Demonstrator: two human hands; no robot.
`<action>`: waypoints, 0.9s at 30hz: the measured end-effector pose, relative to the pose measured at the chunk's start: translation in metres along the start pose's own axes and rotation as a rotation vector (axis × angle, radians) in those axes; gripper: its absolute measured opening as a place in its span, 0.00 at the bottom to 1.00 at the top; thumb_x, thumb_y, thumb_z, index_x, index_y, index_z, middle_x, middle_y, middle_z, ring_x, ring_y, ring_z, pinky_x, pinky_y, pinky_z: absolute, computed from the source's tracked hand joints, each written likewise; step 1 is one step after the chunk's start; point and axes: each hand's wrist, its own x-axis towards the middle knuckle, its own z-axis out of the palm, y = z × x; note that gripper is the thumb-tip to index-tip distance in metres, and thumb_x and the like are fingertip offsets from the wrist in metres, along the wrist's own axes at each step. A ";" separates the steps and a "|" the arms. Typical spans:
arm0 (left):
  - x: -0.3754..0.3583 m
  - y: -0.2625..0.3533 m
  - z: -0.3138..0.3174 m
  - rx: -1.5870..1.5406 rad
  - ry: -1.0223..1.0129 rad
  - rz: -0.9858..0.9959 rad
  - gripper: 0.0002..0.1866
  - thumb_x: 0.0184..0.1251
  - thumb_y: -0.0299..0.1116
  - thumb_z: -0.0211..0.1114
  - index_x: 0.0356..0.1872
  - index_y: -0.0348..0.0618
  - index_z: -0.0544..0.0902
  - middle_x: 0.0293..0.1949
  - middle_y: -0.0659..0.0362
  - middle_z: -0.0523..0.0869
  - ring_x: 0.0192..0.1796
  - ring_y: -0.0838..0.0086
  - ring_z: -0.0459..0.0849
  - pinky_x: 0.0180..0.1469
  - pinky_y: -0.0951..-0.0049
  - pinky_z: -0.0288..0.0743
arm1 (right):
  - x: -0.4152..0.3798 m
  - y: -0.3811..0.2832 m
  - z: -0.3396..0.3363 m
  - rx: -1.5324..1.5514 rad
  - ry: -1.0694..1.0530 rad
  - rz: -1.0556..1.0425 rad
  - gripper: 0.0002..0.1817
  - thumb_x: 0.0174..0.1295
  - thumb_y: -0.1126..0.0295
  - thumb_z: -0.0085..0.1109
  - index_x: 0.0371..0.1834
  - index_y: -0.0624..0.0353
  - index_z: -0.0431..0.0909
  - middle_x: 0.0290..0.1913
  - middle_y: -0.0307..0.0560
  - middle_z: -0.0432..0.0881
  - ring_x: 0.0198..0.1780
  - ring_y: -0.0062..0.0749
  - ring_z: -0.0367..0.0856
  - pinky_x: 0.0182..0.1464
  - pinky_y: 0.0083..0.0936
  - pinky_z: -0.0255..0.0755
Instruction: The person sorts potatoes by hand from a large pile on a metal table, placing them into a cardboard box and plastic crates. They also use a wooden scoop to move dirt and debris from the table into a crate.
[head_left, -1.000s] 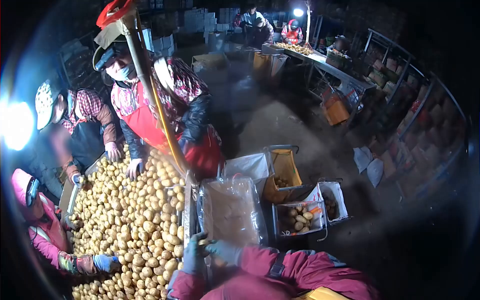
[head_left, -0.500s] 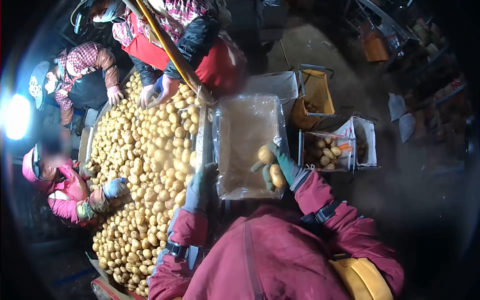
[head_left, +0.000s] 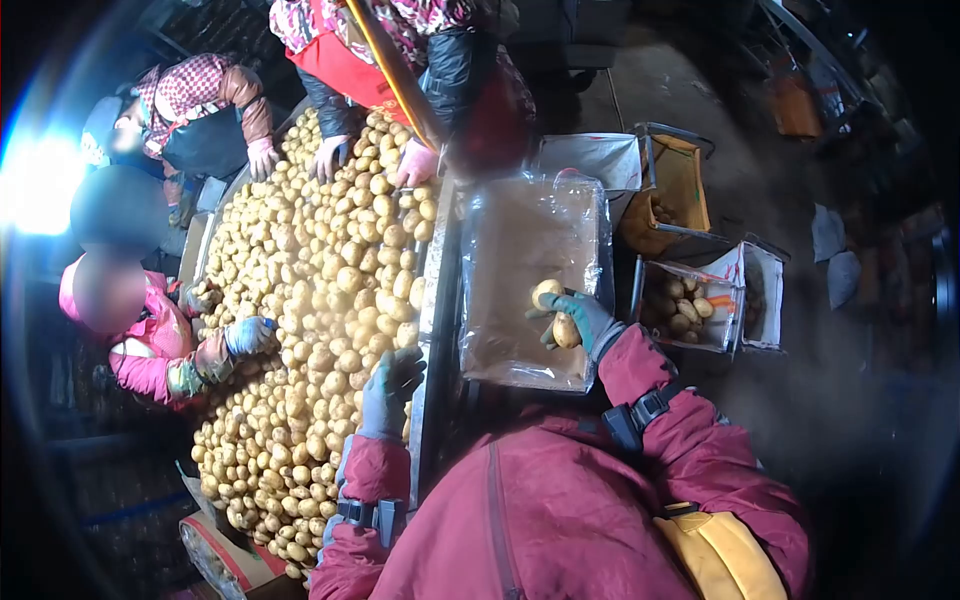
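Note:
My right hand [head_left: 582,322], in a green and grey glove, holds two potatoes [head_left: 566,331] over the lined box, one near the fingertips and one under the palm. The box [head_left: 525,367] has a clear plastic liner and a brown bottom. At the right edge of the big potato heap [head_left: 330,310], my left hand [head_left: 390,390] is raised in a similar glove, fingers apart, with no potato visible in it. A metal rim [head_left: 428,335] runs between the heap and the box.
Three co-workers lean over the heap: one in pink [head_left: 150,340], one in a checked top [head_left: 200,90], one in a red apron [head_left: 345,70]. Right of the box stand an orange-lined bin [head_left: 683,180] and a white-lined bag [head_left: 722,325] holding potatoes.
The view has shifted, so box and heap sit further right. My right fingers have closed more around the potatoes. My left hand now lies over the heap's edge, away from the box.

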 end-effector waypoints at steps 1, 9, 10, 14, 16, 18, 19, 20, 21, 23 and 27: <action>-0.004 0.001 -0.003 -0.019 0.022 0.007 0.32 0.80 0.57 0.54 0.63 0.36 0.81 0.59 0.50 0.86 0.58 0.61 0.85 0.62 0.61 0.78 | 0.007 0.003 0.000 0.034 0.006 0.043 0.29 0.69 0.50 0.63 0.62 0.63 0.73 0.49 0.60 0.88 0.25 0.44 0.87 0.29 0.38 0.84; -0.023 -0.008 -0.027 -0.087 0.106 0.031 0.28 0.82 0.52 0.53 0.61 0.34 0.82 0.52 0.51 0.88 0.51 0.66 0.87 0.56 0.66 0.82 | 0.038 0.024 -0.007 0.100 0.009 0.205 0.41 0.67 0.33 0.56 0.59 0.65 0.78 0.37 0.57 0.87 0.26 0.45 0.86 0.30 0.42 0.84; -0.023 -0.012 -0.033 -0.102 0.133 0.018 0.28 0.82 0.52 0.53 0.61 0.34 0.82 0.52 0.51 0.88 0.51 0.65 0.87 0.56 0.66 0.82 | 0.041 0.026 -0.007 0.079 0.039 0.212 0.42 0.66 0.31 0.55 0.58 0.66 0.78 0.36 0.56 0.87 0.27 0.45 0.86 0.30 0.42 0.84; -0.023 -0.021 -0.058 -0.123 0.197 0.045 0.25 0.81 0.50 0.55 0.59 0.37 0.84 0.52 0.53 0.88 0.51 0.67 0.87 0.56 0.67 0.81 | 0.050 0.028 -0.003 0.024 0.100 0.251 0.49 0.63 0.25 0.52 0.59 0.68 0.77 0.32 0.53 0.86 0.27 0.45 0.86 0.32 0.43 0.83; -0.021 -0.025 -0.082 0.012 0.209 0.078 0.25 0.81 0.50 0.55 0.63 0.40 0.81 0.60 0.56 0.85 0.58 0.63 0.85 0.60 0.65 0.79 | 0.054 0.034 -0.007 0.040 0.092 0.247 0.52 0.62 0.22 0.48 0.61 0.69 0.75 0.31 0.53 0.86 0.28 0.45 0.86 0.32 0.42 0.83; -0.022 -0.024 -0.098 0.004 0.233 0.137 0.24 0.80 0.47 0.56 0.65 0.41 0.80 0.60 0.55 0.85 0.58 0.64 0.85 0.59 0.67 0.79 | 0.056 0.038 -0.011 0.104 0.028 0.271 0.54 0.63 0.22 0.44 0.62 0.71 0.74 0.33 0.54 0.86 0.29 0.46 0.86 0.32 0.42 0.82; -0.023 -0.021 -0.103 0.055 0.250 0.171 0.23 0.80 0.46 0.56 0.65 0.42 0.80 0.60 0.55 0.85 0.59 0.65 0.85 0.58 0.67 0.79 | 0.057 0.039 -0.010 0.104 0.040 0.270 0.54 0.64 0.22 0.43 0.62 0.72 0.74 0.34 0.55 0.86 0.29 0.46 0.86 0.32 0.42 0.82; -0.020 -0.022 -0.108 0.094 0.281 0.201 0.22 0.79 0.43 0.59 0.66 0.43 0.80 0.61 0.54 0.84 0.60 0.67 0.85 0.59 0.67 0.79 | 0.060 0.040 -0.009 0.109 0.039 0.245 0.53 0.65 0.23 0.43 0.62 0.72 0.74 0.34 0.56 0.86 0.30 0.47 0.86 0.33 0.42 0.83; -0.015 -0.017 -0.106 0.145 0.351 0.183 0.24 0.76 0.41 0.63 0.68 0.41 0.78 0.62 0.54 0.83 0.61 0.68 0.84 0.62 0.66 0.78 | 0.060 0.040 -0.006 0.115 0.041 0.220 0.53 0.66 0.24 0.43 0.62 0.72 0.74 0.35 0.56 0.86 0.31 0.48 0.87 0.33 0.43 0.84; 0.015 -0.042 -0.122 0.582 0.384 0.417 0.27 0.74 0.40 0.66 0.69 0.39 0.77 0.65 0.53 0.82 0.64 0.67 0.81 0.66 0.63 0.75 | 0.062 0.040 0.000 0.136 0.033 0.166 0.51 0.67 0.25 0.43 0.63 0.72 0.74 0.36 0.57 0.86 0.32 0.49 0.87 0.35 0.45 0.85; 0.026 -0.040 -0.079 1.404 0.311 0.482 0.37 0.61 0.42 0.74 0.73 0.47 0.74 0.74 0.46 0.72 0.79 0.47 0.63 0.79 0.52 0.58 | 0.054 0.023 0.023 0.196 -0.026 0.075 0.45 0.72 0.32 0.44 0.64 0.72 0.74 0.42 0.60 0.87 0.38 0.52 0.89 0.43 0.50 0.87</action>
